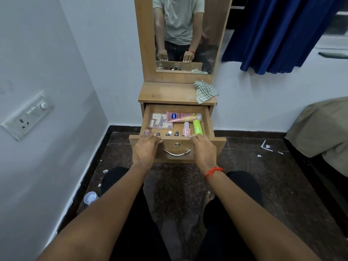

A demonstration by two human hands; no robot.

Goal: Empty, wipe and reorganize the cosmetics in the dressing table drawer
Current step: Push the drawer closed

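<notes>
Left grip [145,150] and right grip [204,152] lie flat, fingers straight, on the wooden drawer [170,144]; inside, one pink tube [183,117], one green bottle [197,127].

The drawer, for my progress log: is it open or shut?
Open: the drawer is pulled out from the dressing table, with a pink tube and small bottles visible inside.

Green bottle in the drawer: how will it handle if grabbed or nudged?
The green bottle lies on its side and looks round, so a sideways nudge would probably roll it toward the small pink bottle or the drawer wall. Its plastic looks smooth, perhaps slippery; likely rigid and light.
</notes>
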